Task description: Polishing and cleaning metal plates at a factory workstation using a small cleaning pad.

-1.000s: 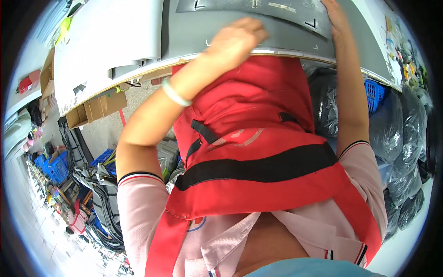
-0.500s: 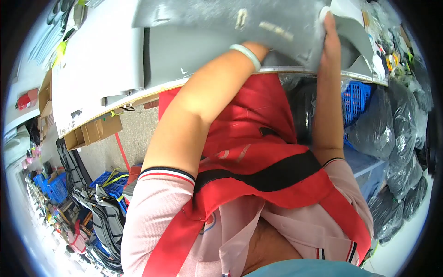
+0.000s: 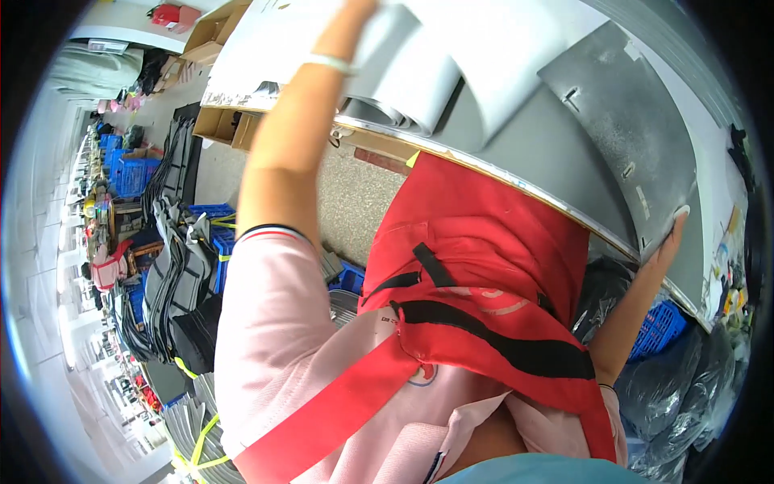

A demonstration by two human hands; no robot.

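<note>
My right hand, with a white covering on one fingertip, grips the near right corner of a grey template board. The board is stiff and worn, with small slots and scuffed patches, and lies on a grey sheet. My left hand is at the top edge, blurred and partly cut off, so its fingers do not show. A pale bracelet circles that wrist. Next to the left arm, white-backed grey sheet material lies curled in rolls, and one blurred white flap curves over toward the board.
The white worktable's front edge runs along my red apron. Cardboard boxes sit by its left end. Blue crates and stacks of dark strips stand on the left. Black plastic bags and a blue basket are below right.
My left hand has come out from under the template board and swept up and left. The board has come down onto the sheet. A white flap now curls over, and the view has turned.
</note>
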